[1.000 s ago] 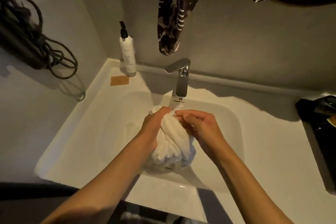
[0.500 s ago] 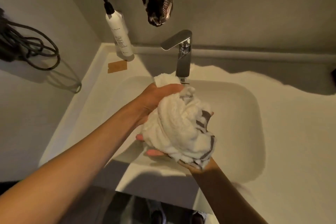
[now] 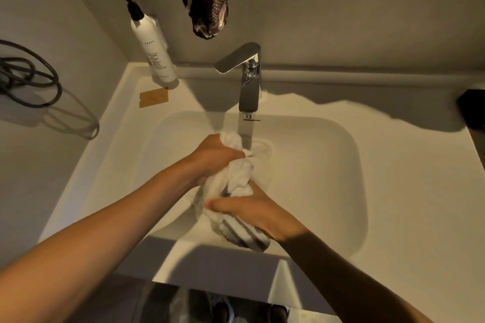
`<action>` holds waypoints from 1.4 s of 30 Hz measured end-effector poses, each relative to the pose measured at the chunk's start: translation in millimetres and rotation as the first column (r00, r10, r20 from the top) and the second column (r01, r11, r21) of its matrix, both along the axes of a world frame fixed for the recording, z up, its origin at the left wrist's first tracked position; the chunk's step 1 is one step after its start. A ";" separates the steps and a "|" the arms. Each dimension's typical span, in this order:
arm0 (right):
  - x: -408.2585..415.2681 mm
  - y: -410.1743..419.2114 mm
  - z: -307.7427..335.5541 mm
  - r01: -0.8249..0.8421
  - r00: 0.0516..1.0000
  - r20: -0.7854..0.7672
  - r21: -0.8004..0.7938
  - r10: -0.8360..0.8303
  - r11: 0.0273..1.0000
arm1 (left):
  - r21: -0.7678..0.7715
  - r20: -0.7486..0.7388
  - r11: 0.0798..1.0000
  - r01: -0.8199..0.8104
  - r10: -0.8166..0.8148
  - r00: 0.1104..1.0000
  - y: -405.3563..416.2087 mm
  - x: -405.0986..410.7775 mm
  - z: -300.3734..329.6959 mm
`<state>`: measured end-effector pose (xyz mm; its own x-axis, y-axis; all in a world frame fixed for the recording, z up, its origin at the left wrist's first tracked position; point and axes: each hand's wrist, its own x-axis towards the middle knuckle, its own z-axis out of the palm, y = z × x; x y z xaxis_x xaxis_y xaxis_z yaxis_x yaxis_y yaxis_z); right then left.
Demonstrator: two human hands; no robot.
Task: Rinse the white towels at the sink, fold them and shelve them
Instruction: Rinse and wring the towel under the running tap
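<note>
Both hands clamped on the white towel [image 3: 237,178], bunched over the sink basin [image 3: 328,165]. Left hand [image 3: 215,157] fists the upper end beside the water stream [image 3: 245,134] from the chrome faucet [image 3: 249,78]; right hand [image 3: 252,211] grips the lower end.

White sink counter [image 3: 409,165] carries a pump bottle [image 3: 154,50] and maybe a card [image 3: 153,97].
</note>
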<state>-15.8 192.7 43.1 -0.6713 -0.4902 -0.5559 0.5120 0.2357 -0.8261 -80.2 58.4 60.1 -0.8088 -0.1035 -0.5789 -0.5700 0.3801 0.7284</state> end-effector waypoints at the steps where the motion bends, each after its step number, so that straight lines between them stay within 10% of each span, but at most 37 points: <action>1: 0.3 -3.3 0.9 0.001 0.998 -0.067 -0.016 -0.002 1.000 | -0.025 0.011 1.000 0.005 -0.005 1.000 1.0 -0.6 -5.9; 11: 29.1 -24.2 -51.3 -0.080 0.951 -0.235 0.447 0.203 0.891 | -0.350 0.064 0.937 0.022 0.000 0.998 11.4 17.5 -65.1; 14: 32.4 -10.3 -49.0 -0.018 0.959 -0.260 0.351 0.116 0.936 | -0.078 0.019 0.986 -0.146 0.148 0.989 8.2 30.2 -55.3; 18: 28.9 16.0 -34.0 0.204 0.960 -0.211 0.073 -0.185 0.976 | 0.467 0.151 0.820 -0.330 0.294 0.944 -4.2 52.0 -21.8; 22: 19.0 50.0 -31.9 0.545 0.837 0.150 -0.136 -0.526 0.827 | 0.586 0.114 0.717 -0.378 0.389 0.914 -28.9 59.4 14.0; 26: -8.1 79.9 -19.5 0.536 0.812 0.389 -0.203 -0.435 0.819 | 0.711 0.082 0.613 -0.345 0.414 0.907 -32.8 61.8 46.2; 30: -48.2 61.7 6.9 0.322 0.945 -0.018 -0.101 -0.325 0.941 | 0.622 -0.078 0.769 -0.145 0.246 0.966 -23.8 48.6 69.9; 35: -56.6 43.5 29.9 0.387 0.856 -0.311 -0.146 -0.413 0.911 | -0.075 -0.320 0.958 0.276 -0.285 0.904 -15.3 38.7 93.8; 42: -39.1 87.4 29.7 0.758 0.580 -0.069 -0.319 -0.812 0.569 | 0.207 -0.363 0.961 -0.184 0.250 0.898 -47.5 42.4 119.2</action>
<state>-54.9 280.0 72.9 -0.9267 0.1923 -0.3228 0.2294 -0.3907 -0.8915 -37.8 10.8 179.3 -0.9389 -0.2328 -0.2537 -0.2897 0.1358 0.9474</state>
